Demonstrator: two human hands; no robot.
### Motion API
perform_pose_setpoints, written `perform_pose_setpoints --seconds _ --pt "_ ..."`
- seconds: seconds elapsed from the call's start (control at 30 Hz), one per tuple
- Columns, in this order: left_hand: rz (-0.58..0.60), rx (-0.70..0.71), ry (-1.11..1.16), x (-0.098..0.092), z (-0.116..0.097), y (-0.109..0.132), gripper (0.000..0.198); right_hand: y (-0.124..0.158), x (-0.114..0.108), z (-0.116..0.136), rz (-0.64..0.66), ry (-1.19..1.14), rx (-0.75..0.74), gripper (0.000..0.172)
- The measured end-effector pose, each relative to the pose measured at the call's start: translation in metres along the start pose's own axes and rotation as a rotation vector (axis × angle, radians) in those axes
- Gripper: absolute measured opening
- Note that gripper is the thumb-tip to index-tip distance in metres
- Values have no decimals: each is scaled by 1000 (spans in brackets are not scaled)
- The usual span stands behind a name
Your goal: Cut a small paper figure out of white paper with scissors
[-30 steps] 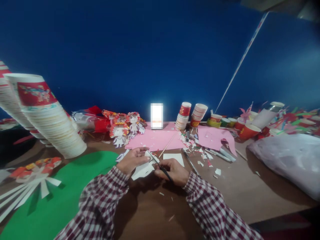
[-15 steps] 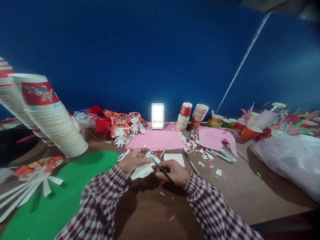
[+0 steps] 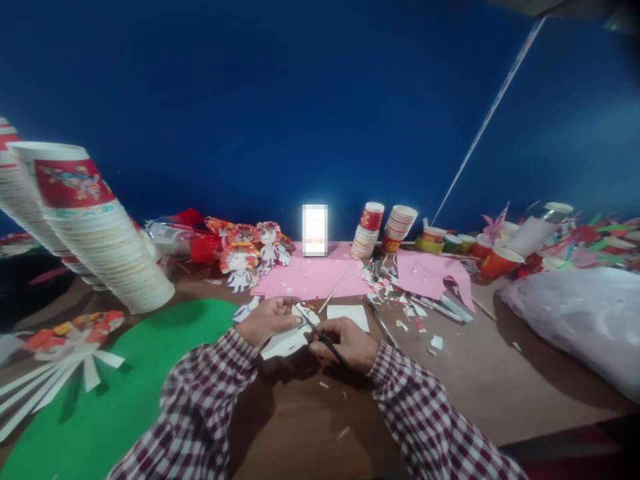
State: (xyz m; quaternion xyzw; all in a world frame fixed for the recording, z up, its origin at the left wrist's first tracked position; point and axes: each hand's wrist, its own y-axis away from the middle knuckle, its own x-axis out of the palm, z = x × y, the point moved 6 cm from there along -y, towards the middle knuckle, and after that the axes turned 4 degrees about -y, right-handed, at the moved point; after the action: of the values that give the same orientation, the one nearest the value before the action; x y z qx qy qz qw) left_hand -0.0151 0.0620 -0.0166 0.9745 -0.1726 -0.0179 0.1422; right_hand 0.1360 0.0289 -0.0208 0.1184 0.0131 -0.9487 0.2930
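Observation:
My left hand (image 3: 266, 323) pinches a cut piece of white paper (image 3: 284, 345) between thumb and fingers, just above the brown table. Closed around the dark handles of a pair of scissors (image 3: 329, 344) is my right hand (image 3: 351, 343). The blades point up and left, across the paper near my left thumb. A second white sheet (image 3: 350, 315) lies flat behind my right hand. Paper cut-out figures (image 3: 241, 270) with red and orange tops stand beyond my left hand.
Pink sheets (image 3: 310, 279) lie at the back under scattered scraps. A tall leaning stack of paper cups (image 3: 110, 243) rises at left beside a green round sheet (image 3: 165, 347). Markers (image 3: 440, 308), smaller cup stacks (image 3: 369, 230) and a plastic bag (image 3: 575, 320) are at right.
The view has shifted very slightly. Both hands, the paper and the scissors stay in almost the same place.

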Motion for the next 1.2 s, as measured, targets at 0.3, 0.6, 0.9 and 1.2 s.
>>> perform_pose_setpoints --seconds 0.3,0.6,0.9,1.2 --pt "13 -3 84 -2 4 -3 55 0 -2 2 -15 21 -9 34" --pt "5 -44 83 -4 8 -3 56 0 -1 -2 -2 29 -6 33" --pt "-133 78 243 2 -14 4 48 -6 -6 -3 -204 -286 22 39" --pt "-177 231 607 38 -9 7 50 -10 -6 -4 -396 -408 -33 39"
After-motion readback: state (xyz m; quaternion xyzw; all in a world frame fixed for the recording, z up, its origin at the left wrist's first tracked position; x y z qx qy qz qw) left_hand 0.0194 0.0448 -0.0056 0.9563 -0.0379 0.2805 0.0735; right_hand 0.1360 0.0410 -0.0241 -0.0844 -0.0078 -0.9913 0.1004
